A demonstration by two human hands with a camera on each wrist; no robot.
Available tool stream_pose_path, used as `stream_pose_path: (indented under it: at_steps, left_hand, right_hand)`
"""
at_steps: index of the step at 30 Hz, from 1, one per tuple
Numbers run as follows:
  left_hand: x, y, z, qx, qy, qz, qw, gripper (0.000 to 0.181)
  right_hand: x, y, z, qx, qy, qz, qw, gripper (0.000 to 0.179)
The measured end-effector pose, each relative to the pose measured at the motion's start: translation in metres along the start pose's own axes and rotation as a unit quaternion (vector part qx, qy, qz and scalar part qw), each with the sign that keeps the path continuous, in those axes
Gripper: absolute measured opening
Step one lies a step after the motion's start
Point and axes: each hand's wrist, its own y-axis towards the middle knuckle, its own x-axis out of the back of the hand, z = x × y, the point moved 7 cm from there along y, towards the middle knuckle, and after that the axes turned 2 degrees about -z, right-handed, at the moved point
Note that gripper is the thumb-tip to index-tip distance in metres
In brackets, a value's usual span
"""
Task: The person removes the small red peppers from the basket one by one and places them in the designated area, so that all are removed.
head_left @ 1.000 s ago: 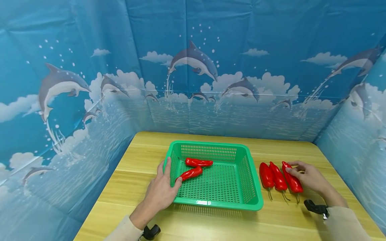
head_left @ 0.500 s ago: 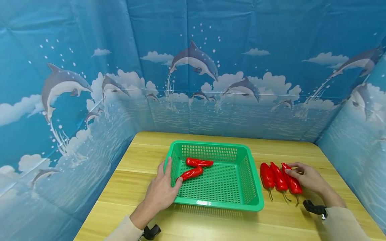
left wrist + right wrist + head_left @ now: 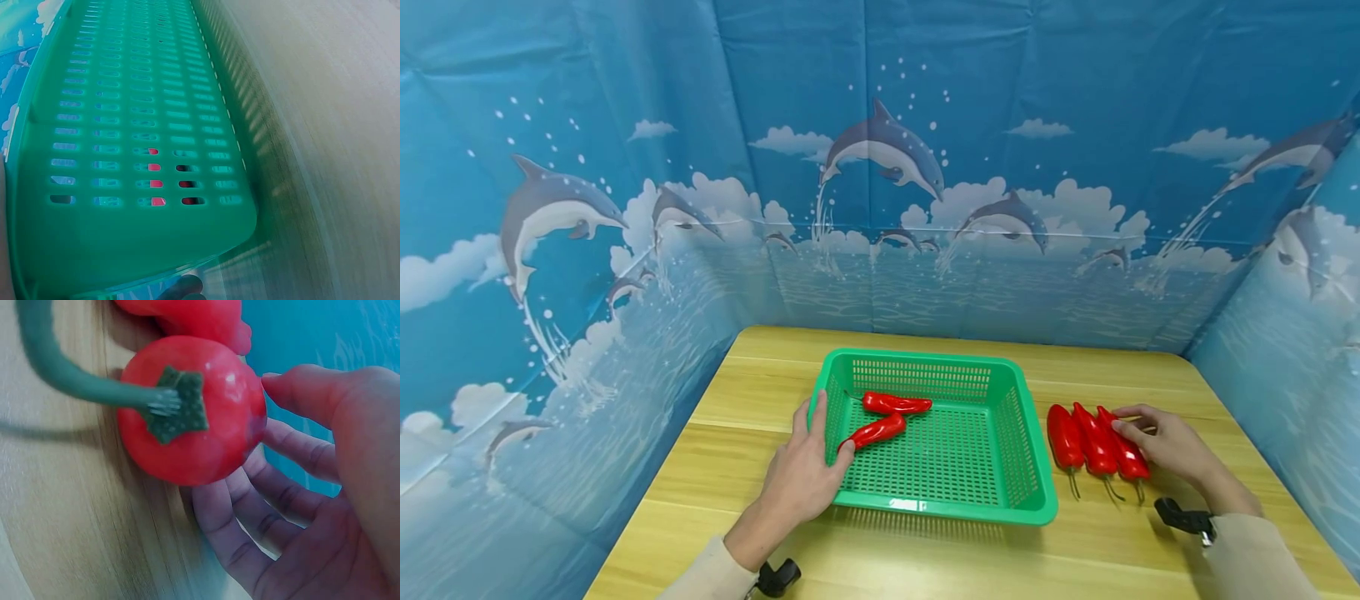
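Dolphin-print backdrop [image 3: 880, 158] across 12 o'clock and round both sides. Wood-look bench [image 3: 700, 467] in front; clock centred on the basket, 12 away from you. Green basket [image 3: 958, 510] mid-bench, probably light, so an uneven pull could skid or swing it. Your left hand [image 3: 801, 479] holds its 9 o'clock wall, thumb over the inside, fingers outside; too hard a squeeze could bow that rim. Your right hand [image 3: 1165, 442], well apart at 3, pinches the held pepper [image 3: 1129, 454], end one of a red row on the bench; thumb one side, fingers curled round the other. Can't tell if it bears weight. Glossy skin and a grip nearer the narrow end: likely slip risk, stem end sagging first. Middle pepper [image 3: 1095, 442] sits right against it toward 9, so it could get dragged or rolled; the inner pepper [image 3: 1063, 437], next along, could follow. Inside the basket, upper pepper [image 3: 895, 404] lies toward 10, lower pepper [image 3: 877, 431] at 9, touching or nearly; a jolt could shift both. Your left thumb is right by the lower pepper's end, contact unclear; could nudge it. Smallest: held pepper's green stem [image 3: 94, 390], pointing about 6, might snag a basket slot.
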Motion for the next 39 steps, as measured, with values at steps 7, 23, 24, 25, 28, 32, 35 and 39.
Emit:
stream_pose_path:
  at_steps: [7,23,24,25,28,32,35,39]
  left_hand:
    - [0.0,0.0,0.0,0.0,0.001,0.002,1.0,0.098]
    - [0.0,0.002,0.0,0.0,0.0,-0.001,1.0,0.098]
    - [0.0,0.002,0.0,0.0,0.001,-0.001,1.0,0.097]
    - [0.0,0.002,0.0,0.0,0.001,-0.001,1.0,0.098]
    - [0.0,0.002,0.0,-0.001,0.0,0.0,1.0,0.098]
    - [0.0,0.003,0.0,-0.001,0.0,0.001,1.0,0.098]
    - [0.0,0.003,0.0,-0.001,0.001,0.002,1.0,0.098]
    - [-0.001,0.002,-0.001,-0.002,0.002,0.001,1.0,0.098]
  right_hand:
    - [0.001,-0.003,0.0,-0.005,0.011,0.006,0.9999,0.054]
    - [0.006,-0.002,0.001,0.01,-0.016,-0.022,0.9996,0.05]
    - [0.007,-0.002,0.002,0.014,-0.02,-0.025,0.9994,0.049]
    - [0.007,-0.002,0.002,0.016,-0.022,-0.027,0.9993,0.049]
    - [0.009,-0.002,0.005,0.02,-0.023,-0.034,0.9989,0.049]
    - [0.012,-0.003,0.008,0.022,-0.023,-0.04,0.9987,0.05]
    - [0.013,-0.003,0.012,0.026,-0.026,-0.046,0.9983,0.049]
    - [0.015,-0.004,0.02,0.035,-0.03,-0.054,0.9975,0.048]
